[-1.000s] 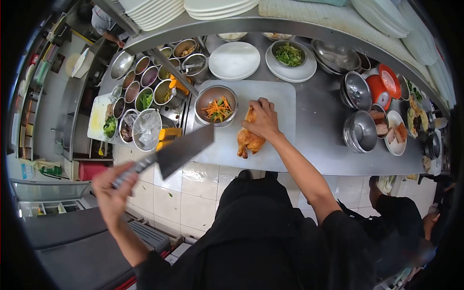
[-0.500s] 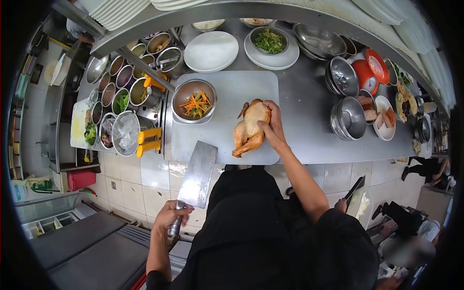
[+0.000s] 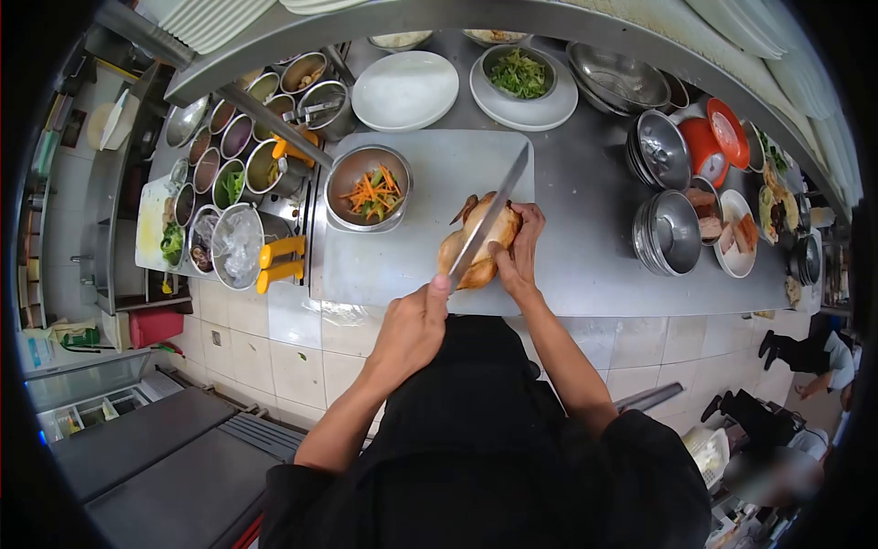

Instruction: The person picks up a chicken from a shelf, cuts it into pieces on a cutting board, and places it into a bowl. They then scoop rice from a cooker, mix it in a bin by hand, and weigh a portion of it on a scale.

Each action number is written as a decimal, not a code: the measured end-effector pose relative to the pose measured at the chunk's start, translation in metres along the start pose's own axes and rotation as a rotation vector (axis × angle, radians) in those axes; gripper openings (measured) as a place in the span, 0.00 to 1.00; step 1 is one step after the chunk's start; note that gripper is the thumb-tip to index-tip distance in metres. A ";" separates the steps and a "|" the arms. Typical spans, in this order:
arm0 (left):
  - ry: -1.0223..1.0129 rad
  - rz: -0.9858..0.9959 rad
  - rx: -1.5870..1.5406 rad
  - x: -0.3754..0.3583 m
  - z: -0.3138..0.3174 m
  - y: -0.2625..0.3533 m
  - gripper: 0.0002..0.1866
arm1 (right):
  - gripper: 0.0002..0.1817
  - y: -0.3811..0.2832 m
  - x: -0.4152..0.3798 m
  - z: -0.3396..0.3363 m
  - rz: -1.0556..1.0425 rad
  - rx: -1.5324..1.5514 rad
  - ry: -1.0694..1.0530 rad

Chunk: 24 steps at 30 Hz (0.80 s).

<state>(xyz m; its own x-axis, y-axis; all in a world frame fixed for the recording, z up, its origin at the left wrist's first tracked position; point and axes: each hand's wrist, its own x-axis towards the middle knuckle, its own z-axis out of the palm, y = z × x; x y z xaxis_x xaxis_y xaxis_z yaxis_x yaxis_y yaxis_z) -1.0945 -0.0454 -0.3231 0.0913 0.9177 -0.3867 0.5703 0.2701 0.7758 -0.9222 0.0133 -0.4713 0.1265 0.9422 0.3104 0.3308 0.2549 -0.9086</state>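
A whole cooked chicken point(image 3: 454, 254) with golden skin lies on the white cutting board point(image 3: 430, 165) near its front edge. My right hand point(image 3: 523, 252) is closed round the chicken's right side, thumb on top. My left hand point(image 3: 412, 325) grips a cleaver point(image 3: 512, 178), whose handle is hidden in the fist. Seen nearly edge-on, the blade crosses over the chicken diagonally and points to the far right. To the chicken's left, a steel bowl point(image 3: 334, 201) of cut carrot strips and greens stands on the board.
Steel pots of ingredients point(image 3: 261, 169) crowd the left, with yellow-handled tools point(image 3: 282, 261). White plates point(image 3: 405, 90) and a bowl of greens point(image 3: 518, 73) line the back. Stacked steel bowls point(image 3: 672, 233) and a red scale point(image 3: 700, 146) stand right. A metal shelf point(image 3: 439, 20) overhangs the far side.
My left hand has brought the cleaver up and rightward from beside the table to over the chicken, turning the blade from flat to edge-on. My right hand keeps its hold on the chicken.
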 end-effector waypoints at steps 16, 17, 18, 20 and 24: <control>0.002 0.012 0.160 0.026 0.020 0.014 0.28 | 0.33 0.001 0.002 0.001 -0.052 0.046 0.060; 0.009 0.008 0.183 0.024 0.021 0.012 0.28 | 0.33 0.002 0.002 0.001 -0.056 0.039 0.059; 0.018 0.003 0.206 0.022 0.022 0.011 0.27 | 0.33 0.001 0.002 0.001 -0.062 0.033 0.057; 0.028 0.008 0.232 0.014 0.023 0.001 0.27 | 0.33 0.001 0.002 0.001 -0.056 0.029 0.057; 0.035 -0.053 0.327 -0.011 0.019 -0.012 0.24 | 0.32 0.002 0.001 0.004 -0.020 0.001 0.082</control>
<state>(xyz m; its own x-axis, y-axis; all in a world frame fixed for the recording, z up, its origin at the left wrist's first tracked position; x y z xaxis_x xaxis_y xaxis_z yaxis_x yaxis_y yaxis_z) -1.0868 -0.0644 -0.3370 0.0300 0.9159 -0.4002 0.8056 0.2149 0.5522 -0.9249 0.0154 -0.4739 0.1960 0.9159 0.3504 0.3331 0.2739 -0.9023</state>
